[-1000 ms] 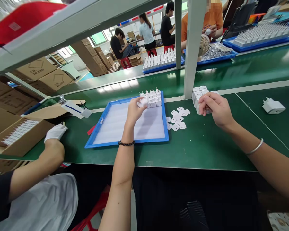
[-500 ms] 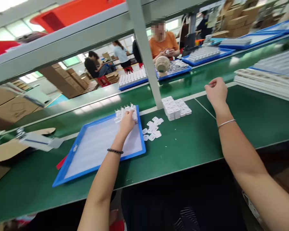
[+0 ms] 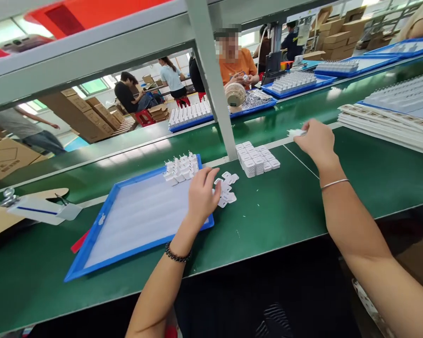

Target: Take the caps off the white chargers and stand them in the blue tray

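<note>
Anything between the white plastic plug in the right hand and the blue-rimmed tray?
Yes, right to left from the white plastic plug along the green bench: stacked white rounded squares, loose flat white squares, then the bare left hand at the right edge of the blue-rimmed rectangular tray. Height clearance can't be judged.

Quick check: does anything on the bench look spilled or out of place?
The loose white squares lie scattered beside the blue tray, overlapping at odd angles, unlike the neat white stacks nearby. A few tiny pale scraps also dot the green bench. I see no clear damage.
</note>
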Motion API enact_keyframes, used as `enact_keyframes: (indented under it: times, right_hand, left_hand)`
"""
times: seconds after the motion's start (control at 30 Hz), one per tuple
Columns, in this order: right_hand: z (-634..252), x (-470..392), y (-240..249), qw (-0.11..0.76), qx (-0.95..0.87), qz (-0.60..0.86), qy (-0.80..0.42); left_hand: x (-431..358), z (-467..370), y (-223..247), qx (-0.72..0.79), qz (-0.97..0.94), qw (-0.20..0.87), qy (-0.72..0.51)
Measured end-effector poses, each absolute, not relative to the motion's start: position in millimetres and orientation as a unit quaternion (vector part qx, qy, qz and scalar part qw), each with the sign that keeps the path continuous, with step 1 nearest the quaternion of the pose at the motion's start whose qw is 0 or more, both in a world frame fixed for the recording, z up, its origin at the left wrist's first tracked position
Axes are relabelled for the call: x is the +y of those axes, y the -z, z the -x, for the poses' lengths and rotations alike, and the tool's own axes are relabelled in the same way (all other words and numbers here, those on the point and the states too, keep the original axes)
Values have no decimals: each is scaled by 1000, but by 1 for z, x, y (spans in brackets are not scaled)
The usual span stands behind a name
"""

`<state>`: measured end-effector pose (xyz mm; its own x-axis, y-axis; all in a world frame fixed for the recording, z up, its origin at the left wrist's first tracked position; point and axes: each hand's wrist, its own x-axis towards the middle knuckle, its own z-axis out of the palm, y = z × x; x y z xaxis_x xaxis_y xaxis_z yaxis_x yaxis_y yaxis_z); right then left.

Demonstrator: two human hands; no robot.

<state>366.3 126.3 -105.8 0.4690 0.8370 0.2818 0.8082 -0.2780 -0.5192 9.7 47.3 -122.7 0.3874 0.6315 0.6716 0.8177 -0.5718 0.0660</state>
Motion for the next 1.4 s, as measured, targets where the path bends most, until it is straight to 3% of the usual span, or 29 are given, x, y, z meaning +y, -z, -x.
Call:
enact_keyframes:
  times: [0.1, 0.17, 0.27, 0.4, 0.57, 0.73, 0.9, 1.4]
  right_hand:
    - [-327, 115, 106, 459, -669, 585, 21]
    - [-293, 103, 113, 492, -751, 439, 34]
    - [-241, 81, 127, 436, -855, 274, 62]
    - [-203, 60, 143, 357, -915, 184, 30]
    - [-201, 58, 157, 388, -860, 302, -135]
    - [-199, 67, 172, 230, -845, 404, -266]
    - [-194, 74, 176, 158, -858, 390, -294]
    - [-211, 85, 164, 157, -820, 434, -338]
  left_hand:
    - [36, -20, 125, -417, 838, 64, 346]
    - [32, -20, 123, -410, 842, 18, 350]
    - [31, -13, 121, -401, 848, -75, 339]
    - [32, -2, 118, -417, 844, -218, 256]
    - [36, 6, 114, -463, 809, -257, 254]
    - [40, 6, 113, -476, 776, -270, 315]
    - [38, 3, 114, -460, 784, -297, 294]
    - [38, 3, 115, -473, 778, -317, 267]
